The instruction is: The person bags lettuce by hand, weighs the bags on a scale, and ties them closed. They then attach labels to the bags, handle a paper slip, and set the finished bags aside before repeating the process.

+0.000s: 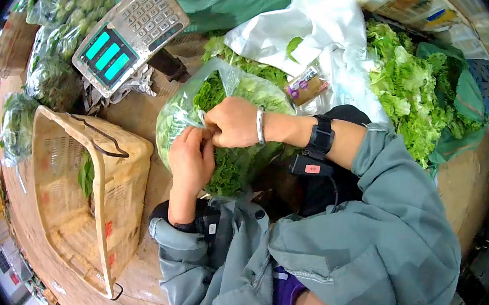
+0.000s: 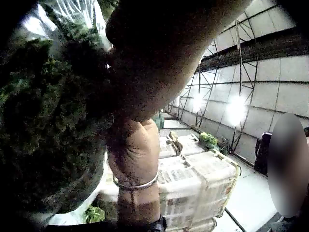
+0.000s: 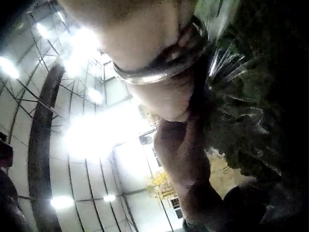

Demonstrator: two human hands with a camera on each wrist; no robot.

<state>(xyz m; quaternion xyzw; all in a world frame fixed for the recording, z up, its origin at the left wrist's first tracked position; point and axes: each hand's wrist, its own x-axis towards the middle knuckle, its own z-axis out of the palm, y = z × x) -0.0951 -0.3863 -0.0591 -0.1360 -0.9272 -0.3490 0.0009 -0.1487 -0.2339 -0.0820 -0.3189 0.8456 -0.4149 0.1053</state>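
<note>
A clear plastic bag [image 1: 256,92] stuffed with leafy greens stands in front of the person, its top gathered into a neck. My right hand [image 1: 234,122], with a bracelet at the wrist, grips the gathered plastic with curled fingers. Close against it, my left hand [image 1: 190,159] pinches the same neck from the left side. In the left wrist view, dark curly greens [image 2: 53,121] fill the bag beside the right hand [image 2: 137,150]. Pleats of plastic [image 3: 227,67] fan out from the neck in the right wrist view. The fingertips are largely hidden there.
A yellowish plastic crate [image 1: 102,185] with a wire handle stands at left, a few leaves inside. Behind it rises a scale display [image 1: 128,36]. Right of the bag lie a white plastic sheet [image 1: 326,19], a small brown packet [image 1: 307,88] and loose lettuce [image 1: 402,94].
</note>
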